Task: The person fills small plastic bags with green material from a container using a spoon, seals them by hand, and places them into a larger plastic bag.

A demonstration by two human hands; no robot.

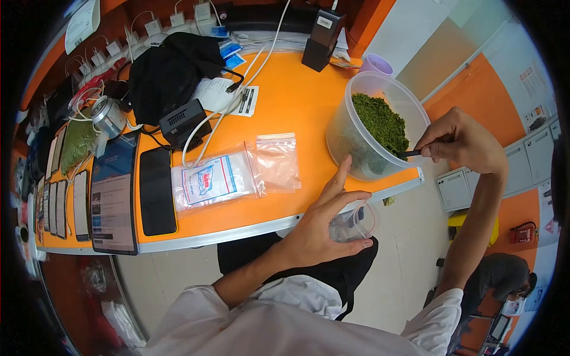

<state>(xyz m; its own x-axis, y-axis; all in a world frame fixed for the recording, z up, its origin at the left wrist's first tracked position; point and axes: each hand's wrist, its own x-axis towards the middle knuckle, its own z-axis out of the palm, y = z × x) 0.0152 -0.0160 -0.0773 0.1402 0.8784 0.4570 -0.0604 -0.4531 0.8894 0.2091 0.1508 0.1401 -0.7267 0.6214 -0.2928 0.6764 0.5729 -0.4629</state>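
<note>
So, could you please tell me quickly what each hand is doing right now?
Left hand: closed around a small clear bag.
Right hand: pinching a dark scoop.

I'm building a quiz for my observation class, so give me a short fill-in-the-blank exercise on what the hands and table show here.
1. The right hand dips a dark spoon into the clear tub, which holds dried flakes coloured ____.
2. The left hand holds a small clear ____ open below the table edge.
3. The tub stands on a table whose top is coloured ____.
4. Beside the printed packet lies an empty ____ bag.

Missing words: green; bag; orange; zip
</note>
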